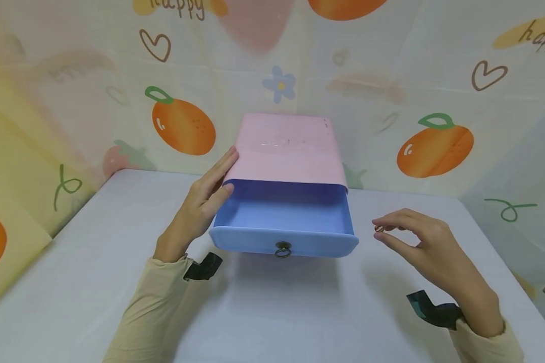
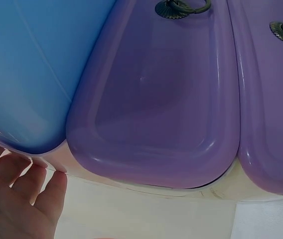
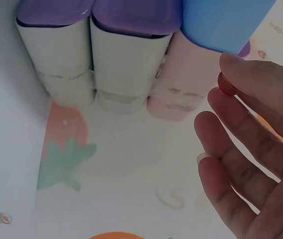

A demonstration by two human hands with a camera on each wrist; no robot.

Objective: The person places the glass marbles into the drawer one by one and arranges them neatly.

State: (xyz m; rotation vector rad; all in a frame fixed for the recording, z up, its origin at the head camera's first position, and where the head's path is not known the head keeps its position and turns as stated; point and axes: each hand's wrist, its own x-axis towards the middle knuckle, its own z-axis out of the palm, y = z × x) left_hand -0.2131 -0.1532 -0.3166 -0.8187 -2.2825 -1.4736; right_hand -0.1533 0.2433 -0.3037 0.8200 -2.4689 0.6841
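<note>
A pink-topped drawer cabinet (image 1: pixel 290 146) stands on the table with its blue drawer (image 1: pixel 283 239) pulled out toward me. A dark metal ring pull (image 1: pixel 283 250) hangs on the drawer's front. My left hand (image 1: pixel 200 206) rests against the cabinet's left side, fingers stretched along it and thumb by the front corner. To the right of the drawer, my right hand (image 1: pixel 418 242) pinches a small round reddish-brown piece (image 3: pixel 227 84) between thumb and index finger. Its other fingers are loosely bent in the right wrist view. What exactly the small piece is I cannot tell.
Below the blue drawer, purple drawers (image 2: pixel 166 99) with dark ring pulls (image 2: pixel 181 9) show in the left wrist view. The white table (image 1: pixel 91 272) runs back to a cloth backdrop (image 1: pixel 363 55) printed with oranges and hearts. Dark bands sit at both wrists.
</note>
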